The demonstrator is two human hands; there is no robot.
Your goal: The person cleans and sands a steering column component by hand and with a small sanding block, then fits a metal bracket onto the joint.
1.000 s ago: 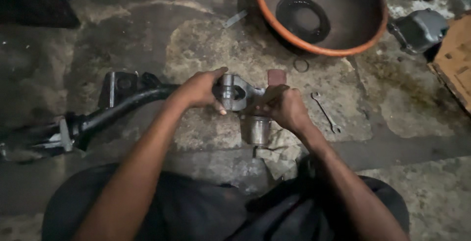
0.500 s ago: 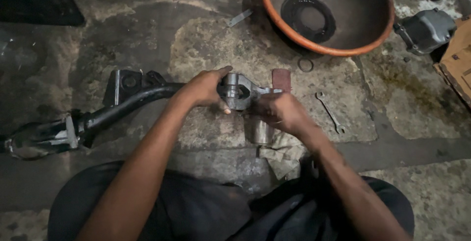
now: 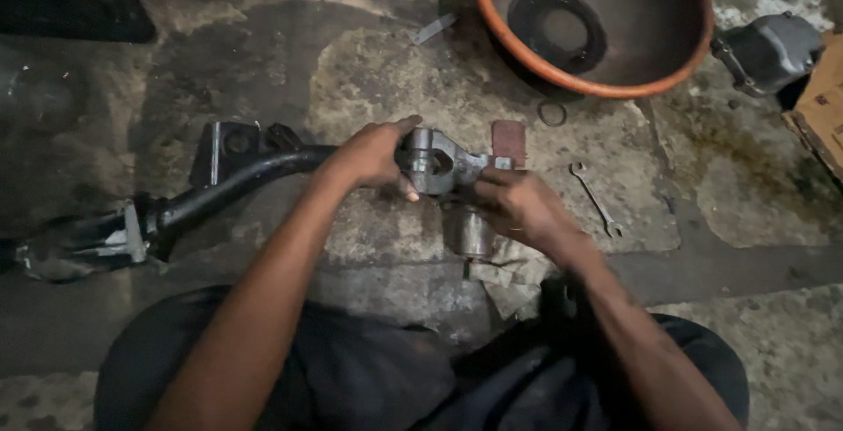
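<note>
**A:** Position of the part?

**B:** The metal yoke piece [image 3: 436, 163] is held up between both hands, above the floor [image 3: 351, 71], just over a short steel cylinder [image 3: 471, 231] that stands under it. Whether the two touch cannot be told.

**A:** Grip state?

**B:** The left hand [image 3: 373, 154] is wrapped on the yoke's left side, fingers closed over the top, thumb underneath. The right hand [image 3: 518, 207] is closed on the right end, fingertips pressed to the lug. Both are clamped on it.

**A:** Handling?

**B:** Judged as solid steel: heavy for its size, fully stiff, not fragile. The surface looks greasy, so a slip is likely. It is best taken at the two ears beside the bore, not at the round barrel.

**A:** Counts?

**B:** One yoke piece, one cylinder. One open-ended spanner [image 3: 595, 198] to the right. One small ring [image 3: 552, 113] near the basin. One rusty brown block [image 3: 508, 142] just behind the yoke. One orange-rimmed basin [image 3: 492, 36] with one dark ring-shaped part [image 3: 557, 29] inside. One black tubular arm [image 3: 237, 181] on the left, running behind the left hand. One grey casing [image 3: 773, 49] at the right edge. One cardboard box corner [image 3: 821, 106], cut off by the frame.
</note>
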